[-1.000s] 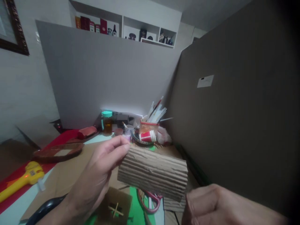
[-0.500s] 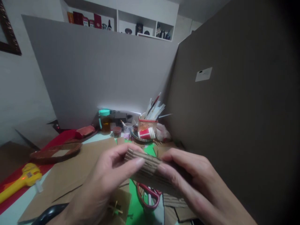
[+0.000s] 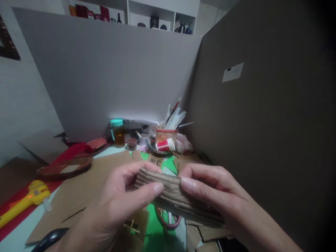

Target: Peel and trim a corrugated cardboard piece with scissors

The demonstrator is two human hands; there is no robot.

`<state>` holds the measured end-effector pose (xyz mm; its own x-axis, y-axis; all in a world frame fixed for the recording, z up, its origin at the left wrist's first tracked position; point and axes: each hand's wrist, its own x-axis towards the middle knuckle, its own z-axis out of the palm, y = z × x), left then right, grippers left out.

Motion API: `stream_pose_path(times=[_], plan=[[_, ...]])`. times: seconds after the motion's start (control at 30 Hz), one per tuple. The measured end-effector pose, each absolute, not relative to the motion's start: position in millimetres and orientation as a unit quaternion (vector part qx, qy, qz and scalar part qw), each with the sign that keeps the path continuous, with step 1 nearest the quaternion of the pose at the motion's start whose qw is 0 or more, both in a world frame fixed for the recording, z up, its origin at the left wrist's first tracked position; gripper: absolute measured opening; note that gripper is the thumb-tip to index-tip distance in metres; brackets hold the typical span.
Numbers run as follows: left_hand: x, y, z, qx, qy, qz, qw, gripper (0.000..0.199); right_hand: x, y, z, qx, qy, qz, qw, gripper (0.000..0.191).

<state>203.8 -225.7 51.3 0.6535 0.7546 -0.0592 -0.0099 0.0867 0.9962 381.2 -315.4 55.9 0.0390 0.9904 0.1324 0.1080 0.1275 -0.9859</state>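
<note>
A strip of brown corrugated cardboard, its ridges facing up, is held between both hands above the table. My left hand pinches its left end, thumb on top and fingers behind. On the right part, my right hand presses with the thumb on the ridged face and the index finger along the far edge. Below the strip, the red handle loop of scissors shows over a green sheet. Small crossed sticks lie beside my left wrist.
Flat cardboard covers the left side, with a yellow glue gun and a black handle there. Farther back stand a teal-lidded bottle, a red-and-white paper cup and a holder of white strips. Grey panels rise behind and right.
The cardboard strip has turned so more of its ridged face shows. My right thumb has shifted up along it, and the camera view has tilted slightly down.
</note>
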Motion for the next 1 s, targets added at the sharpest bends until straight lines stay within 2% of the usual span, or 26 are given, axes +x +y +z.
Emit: stream_pose_path(times=[0.07, 0.1, 0.13, 0.2, 0.27, 0.33, 0.63, 0.77, 1.0], plan=[[205.3, -225.6, 51.2, 0.608, 0.307, 0.287, 0.673, 0.018, 380.7, -314.3, 55.0, -0.504, -0.563, 0.412, 0.509, 0.027], [206.5, -225.2, 50.8, 0.610, 0.297, 0.286, 0.677, 0.017, 380.3, -313.6, 54.5, -0.521, -0.589, 0.357, 0.505, 0.024], [208.0, -224.8, 50.3, 0.614, 0.281, 0.288, 0.680, 0.016, 379.9, -312.8, 53.8, -0.538, -0.624, 0.269, 0.499, 0.018], [211.2, -224.4, 48.7, 0.617, 0.254, 0.302, 0.680, 0.015, 378.9, -311.4, 52.4, -0.552, -0.689, 0.016, 0.469, 0.005], [214.1, -225.3, 47.1, 0.607, 0.250, 0.325, 0.681, 0.014, 377.3, -310.5, 50.8, -0.523, -0.715, -0.217, 0.410, 0.008], [215.9, -227.5, 45.5, 0.599, 0.262, 0.341, 0.676, 0.016, 374.5, -309.8, 48.4, -0.491, -0.727, -0.314, 0.362, 0.010], [215.9, -229.4, 39.9, 0.616, 0.276, 0.344, 0.653, 0.016, 364.6, -301.0, 31.1, -0.462, -0.700, -0.325, 0.438, 0.021], [214.5, -226.3, 40.1, 0.630, 0.271, 0.334, 0.646, 0.011, 366.5, -301.3, 34.8, -0.451, -0.724, -0.329, 0.405, 0.025], [212.7, -224.7, 37.0, 0.629, 0.259, 0.306, 0.666, 0.010, 359.4, -295.7, 25.2, -0.447, -0.694, -0.440, 0.353, 0.013]])
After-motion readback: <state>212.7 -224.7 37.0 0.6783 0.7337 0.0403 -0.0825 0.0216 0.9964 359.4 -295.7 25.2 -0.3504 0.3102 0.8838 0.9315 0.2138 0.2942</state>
